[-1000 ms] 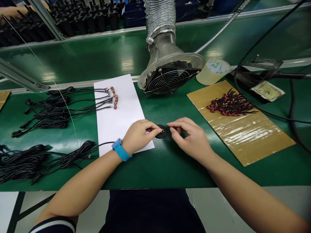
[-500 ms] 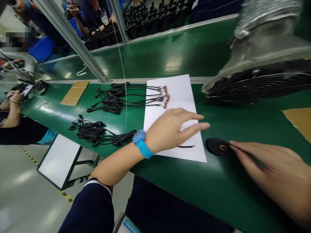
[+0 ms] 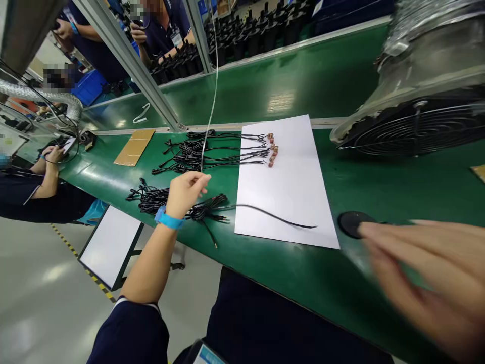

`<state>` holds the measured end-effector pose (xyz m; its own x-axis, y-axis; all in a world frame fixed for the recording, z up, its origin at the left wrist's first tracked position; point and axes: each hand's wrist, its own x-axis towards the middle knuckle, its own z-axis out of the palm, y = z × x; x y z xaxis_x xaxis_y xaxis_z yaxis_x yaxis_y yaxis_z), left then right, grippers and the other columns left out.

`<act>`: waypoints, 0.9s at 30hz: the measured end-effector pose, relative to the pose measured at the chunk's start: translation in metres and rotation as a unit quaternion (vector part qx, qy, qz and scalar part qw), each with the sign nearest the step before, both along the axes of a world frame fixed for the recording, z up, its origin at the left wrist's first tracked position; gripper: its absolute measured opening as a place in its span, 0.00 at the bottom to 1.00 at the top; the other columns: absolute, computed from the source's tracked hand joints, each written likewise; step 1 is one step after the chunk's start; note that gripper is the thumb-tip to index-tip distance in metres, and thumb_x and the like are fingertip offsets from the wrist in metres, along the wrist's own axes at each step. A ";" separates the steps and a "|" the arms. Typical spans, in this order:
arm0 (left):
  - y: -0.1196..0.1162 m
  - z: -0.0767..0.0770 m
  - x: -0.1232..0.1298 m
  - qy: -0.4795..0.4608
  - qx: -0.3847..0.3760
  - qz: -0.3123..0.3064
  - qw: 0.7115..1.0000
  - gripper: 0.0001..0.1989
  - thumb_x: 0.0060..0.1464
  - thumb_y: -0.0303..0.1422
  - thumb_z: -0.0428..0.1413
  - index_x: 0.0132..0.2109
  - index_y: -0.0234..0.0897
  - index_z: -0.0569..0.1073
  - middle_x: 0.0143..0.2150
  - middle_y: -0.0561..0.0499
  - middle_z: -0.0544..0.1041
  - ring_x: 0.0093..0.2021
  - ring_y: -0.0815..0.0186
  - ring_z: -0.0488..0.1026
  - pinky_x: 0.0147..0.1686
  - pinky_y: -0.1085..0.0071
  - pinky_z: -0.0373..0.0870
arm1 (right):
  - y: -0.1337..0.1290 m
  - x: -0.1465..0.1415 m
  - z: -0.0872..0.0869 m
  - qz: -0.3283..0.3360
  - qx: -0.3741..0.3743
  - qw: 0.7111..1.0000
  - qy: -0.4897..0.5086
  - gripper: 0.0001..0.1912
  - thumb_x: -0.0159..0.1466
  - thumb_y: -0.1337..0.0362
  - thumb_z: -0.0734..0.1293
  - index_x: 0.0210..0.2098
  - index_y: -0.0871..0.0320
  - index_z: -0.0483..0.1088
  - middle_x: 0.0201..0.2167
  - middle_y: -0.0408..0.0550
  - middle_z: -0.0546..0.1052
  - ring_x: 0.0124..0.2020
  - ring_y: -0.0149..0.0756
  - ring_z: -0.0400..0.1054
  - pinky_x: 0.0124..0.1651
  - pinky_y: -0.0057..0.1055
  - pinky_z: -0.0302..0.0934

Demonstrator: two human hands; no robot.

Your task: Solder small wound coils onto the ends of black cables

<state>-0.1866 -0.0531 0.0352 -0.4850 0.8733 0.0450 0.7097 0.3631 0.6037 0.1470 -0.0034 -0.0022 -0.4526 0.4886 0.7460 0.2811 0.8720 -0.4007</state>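
The person's left hand (image 3: 185, 189), with a blue wrist strap (image 3: 167, 219) at the wrist, hangs over the near bundle of black cables (image 3: 178, 205) on the green bench top (image 3: 379, 187); its fingers are loosely curled with the fingertips pointing toward 2 o'clock, and whether they pinch a cable cannot be told from this view. From that bundle one black cable (image 3: 273, 216) trails toward 3 o'clock across the lower part of a white paper sheet (image 3: 288, 187), its free end lying near the sheet's bottom right corner. The right hand (image 3: 420, 273) is blurred at 4 o'clock in the view, fingers spread and stretched toward 10 o'clock, the tips just beside or touching a black round disc (image 3: 352, 222) that sits on the bench just beside the sheet; contact cannot be told for sure. At 12 o'clock from the left hand a second group of black cables (image 3: 212, 151) lies fanned out, its ends reaching onto the sheet's top edge, where small copper-coloured coils (image 3: 272, 149) sit in a short row. A fume extractor fan (image 3: 417, 126) with a wire grille stands at 2 o'clock. A brown cardboard piece (image 3: 134, 147) lies at 10 o'clock, and other people work at the far left and behind the metal frame.
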 end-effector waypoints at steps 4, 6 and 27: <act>-0.016 0.021 0.007 -0.032 0.215 0.051 0.975 0.08 0.52 0.35 0.57 0.31 0.34 0.73 0.23 0.54 0.73 0.21 0.74 0.70 0.23 0.79 0.68 | -0.026 -0.056 0.023 0.059 0.028 0.994 -0.086 0.10 0.60 0.72 0.64 0.42 0.58 0.69 0.40 0.55 0.75 0.40 0.42 0.68 0.42 0.42 0.64; -0.020 0.030 0.010 -0.033 0.259 0.039 0.965 0.08 0.53 0.35 0.57 0.32 0.34 0.73 0.24 0.54 0.73 0.20 0.75 0.70 0.21 0.79 0.68 | -0.028 -0.085 0.026 0.055 0.011 0.995 -0.088 0.11 0.62 0.71 0.63 0.45 0.62 0.68 0.44 0.58 0.73 0.45 0.44 0.67 0.45 0.42 0.65; -0.024 0.005 0.062 0.201 0.270 -0.076 0.939 0.24 0.55 0.40 0.55 0.54 0.32 0.65 0.54 0.35 0.67 0.58 0.51 0.63 0.55 0.52 0.63 | -0.041 -0.081 0.017 -0.003 0.038 0.984 -0.173 0.12 0.63 0.73 0.58 0.28 0.62 0.71 0.16 0.43 0.65 0.20 0.31 0.56 0.32 0.32 0.50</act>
<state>-0.1249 -0.0775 0.0398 -0.2049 0.7287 0.6535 0.9388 -0.0426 0.3419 0.0657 -0.0442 0.0152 -0.6828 0.4413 0.5822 0.3943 0.8935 -0.2149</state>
